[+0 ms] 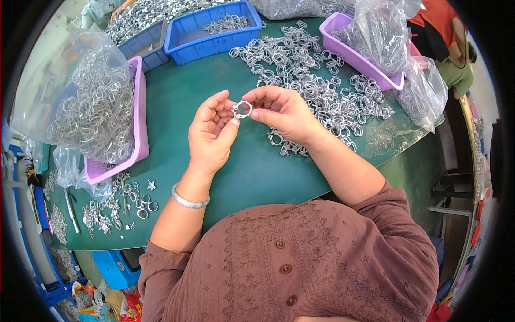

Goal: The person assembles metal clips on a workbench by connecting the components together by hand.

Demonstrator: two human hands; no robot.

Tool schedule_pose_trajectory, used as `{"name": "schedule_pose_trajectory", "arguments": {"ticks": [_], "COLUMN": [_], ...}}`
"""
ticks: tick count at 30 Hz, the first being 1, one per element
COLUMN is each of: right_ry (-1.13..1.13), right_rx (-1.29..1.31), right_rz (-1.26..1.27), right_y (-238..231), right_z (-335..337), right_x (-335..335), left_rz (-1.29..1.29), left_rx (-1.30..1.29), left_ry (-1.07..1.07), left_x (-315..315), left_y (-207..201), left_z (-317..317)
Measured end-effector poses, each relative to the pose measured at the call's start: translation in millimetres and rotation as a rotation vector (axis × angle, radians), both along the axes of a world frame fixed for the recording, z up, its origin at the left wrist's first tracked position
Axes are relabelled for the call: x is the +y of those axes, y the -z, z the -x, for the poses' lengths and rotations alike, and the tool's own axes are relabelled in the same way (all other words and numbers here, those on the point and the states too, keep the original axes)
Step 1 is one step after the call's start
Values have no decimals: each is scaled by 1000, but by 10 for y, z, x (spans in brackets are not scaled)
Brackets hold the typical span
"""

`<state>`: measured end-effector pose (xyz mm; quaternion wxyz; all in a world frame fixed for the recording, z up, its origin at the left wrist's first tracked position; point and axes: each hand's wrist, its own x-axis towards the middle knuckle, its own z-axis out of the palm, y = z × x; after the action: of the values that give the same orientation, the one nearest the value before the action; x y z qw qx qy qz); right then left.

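A small silver metal ring clamp is held between both hands above the green table. My left hand pinches its left side with thumb and fingertips; a silver bangle sits on that wrist. My right hand grips the clamp's right side with thumb and forefinger. A big loose heap of the same silver clamps lies on the table just beyond and right of my right hand.
A purple tray at left holds a clear bag of clamps. Blue bins stand at the back. Another purple tray with bagged clamps is at back right. Small rings and parts lie near the front left edge.
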<state>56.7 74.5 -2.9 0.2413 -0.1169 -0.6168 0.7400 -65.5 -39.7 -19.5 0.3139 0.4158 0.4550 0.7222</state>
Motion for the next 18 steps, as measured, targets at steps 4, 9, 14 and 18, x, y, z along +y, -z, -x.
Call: {"name": "schedule_pose_trajectory", "arguments": {"ticks": [4, 9, 14, 18], "right_ry": [-13, -6, -25, -18], "right_rx": [17, 27, 26, 25], "right_rz": [11, 19, 7, 3], "right_y": [2, -6, -15, -4], "right_z": [-2, -5, -8, -10], "right_x": [6, 1, 7, 16], "left_rz": [-17, -29, -23, 35], "left_rx": [29, 39, 39, -78], "left_ry": [-9, 4, 14, 60], "left_x": [6, 7, 11, 22], "left_y": [7, 12, 31, 24], "left_z": [-1, 6, 13, 22]}}
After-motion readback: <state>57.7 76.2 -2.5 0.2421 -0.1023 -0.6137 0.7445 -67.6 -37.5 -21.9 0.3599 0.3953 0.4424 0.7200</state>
